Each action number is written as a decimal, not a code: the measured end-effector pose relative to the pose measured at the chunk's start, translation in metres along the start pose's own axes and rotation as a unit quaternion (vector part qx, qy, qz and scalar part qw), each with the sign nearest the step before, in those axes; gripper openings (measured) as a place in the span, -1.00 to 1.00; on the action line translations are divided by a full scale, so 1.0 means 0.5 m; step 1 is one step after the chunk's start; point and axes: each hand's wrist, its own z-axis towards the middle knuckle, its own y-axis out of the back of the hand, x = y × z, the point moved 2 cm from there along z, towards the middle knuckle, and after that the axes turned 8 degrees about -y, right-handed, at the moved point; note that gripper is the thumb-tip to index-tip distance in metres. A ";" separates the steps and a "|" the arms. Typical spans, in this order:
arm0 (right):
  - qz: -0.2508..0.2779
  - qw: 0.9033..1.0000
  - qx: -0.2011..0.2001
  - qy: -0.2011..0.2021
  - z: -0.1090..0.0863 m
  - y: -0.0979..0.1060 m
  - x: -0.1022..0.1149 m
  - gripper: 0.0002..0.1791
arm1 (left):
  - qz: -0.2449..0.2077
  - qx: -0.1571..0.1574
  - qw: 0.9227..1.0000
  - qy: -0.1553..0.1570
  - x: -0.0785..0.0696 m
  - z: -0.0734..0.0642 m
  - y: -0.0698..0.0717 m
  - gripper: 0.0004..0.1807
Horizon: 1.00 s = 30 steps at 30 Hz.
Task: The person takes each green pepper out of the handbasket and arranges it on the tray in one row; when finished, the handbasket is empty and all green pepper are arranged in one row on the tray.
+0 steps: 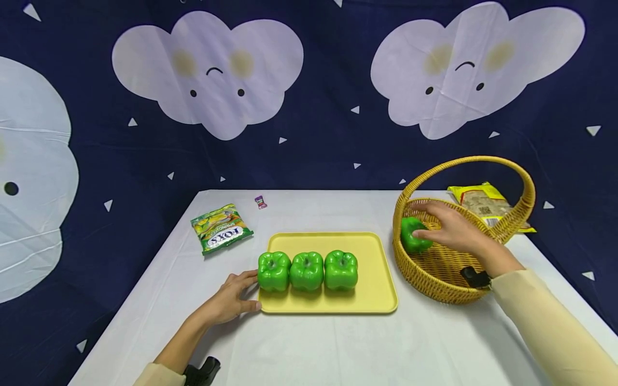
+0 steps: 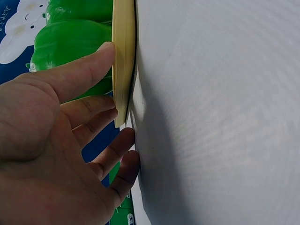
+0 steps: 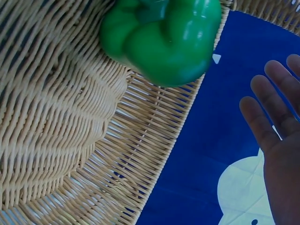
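Three green bell peppers point(image 1: 307, 271) stand side by side on a yellow tray point(image 1: 374, 273). My left hand point(image 1: 230, 298) is at the tray's left end. Its thumb touches the rim near the front corner, and the other fingers spread loosely along that end, as the left wrist view shows. On the right, another green bell pepper point(image 3: 164, 40) lies inside a wicker basket point(image 1: 434, 284), against its left wall. My right hand point(image 1: 451, 228) hovers over the basket with extended fingers. In the right wrist view, a gap separates that hand from the pepper.
Behind the tray's left side lie a green and yellow FOX'S candy bag point(image 1: 221, 229) and a small purple wrapped candy point(image 1: 260, 202). A yellow-edged packet point(image 1: 485, 202) lies behind the basket, whose tall handle point(image 1: 475, 159) arches over it. A dark blue cloud-print backdrop point(image 1: 333, 150) borders the white table point(image 1: 328, 348).
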 end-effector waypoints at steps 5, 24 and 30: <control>-0.005 1.000 0.023 -0.003 0.000 -0.008 -0.004 -0.38 | -0.002 0.001 1.000 0.001 0.000 0.000 0.000 -0.31; -0.022 0.994 0.100 -0.039 -0.001 -0.031 -0.011 -0.36 | -0.003 0.001 1.000 -0.003 -0.001 -0.001 0.000 -0.31; -0.042 0.991 0.114 -0.051 -0.001 -0.034 -0.017 -0.32 | -0.001 0.002 1.000 0.000 -0.001 -0.001 0.000 -0.31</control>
